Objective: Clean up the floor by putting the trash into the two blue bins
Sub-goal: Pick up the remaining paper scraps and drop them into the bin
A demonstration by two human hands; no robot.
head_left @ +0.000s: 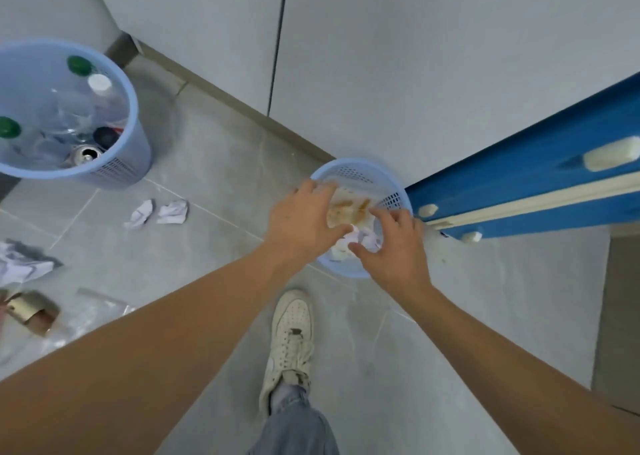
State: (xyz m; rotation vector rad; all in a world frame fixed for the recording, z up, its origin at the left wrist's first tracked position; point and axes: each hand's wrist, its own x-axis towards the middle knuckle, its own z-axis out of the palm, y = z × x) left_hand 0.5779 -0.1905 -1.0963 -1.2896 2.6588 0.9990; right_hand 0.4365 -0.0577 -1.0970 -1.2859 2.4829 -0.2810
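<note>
My left hand (301, 219) and my right hand (393, 250) hover side by side over the small blue bin (360, 172), which stands on the floor against the wall. Both hands have their fingers spread and grip nothing. Between the thumbs, a crumpled white paper (365, 238) shows inside the bin on top of a brown-stained wrapper (349, 209). The bigger blue bin (114, 174) at the left holds plastic bottles and a can. Two crumpled paper balls (156, 212) lie on the floor between the bins.
At the left edge lie more crumpled paper (20, 267), a gold box (31, 312) and a clear plastic bag (86, 316). A blue rack beam (519, 184) juts in from the right, touching the small bin. My white shoe (291, 337) stands just before the bin.
</note>
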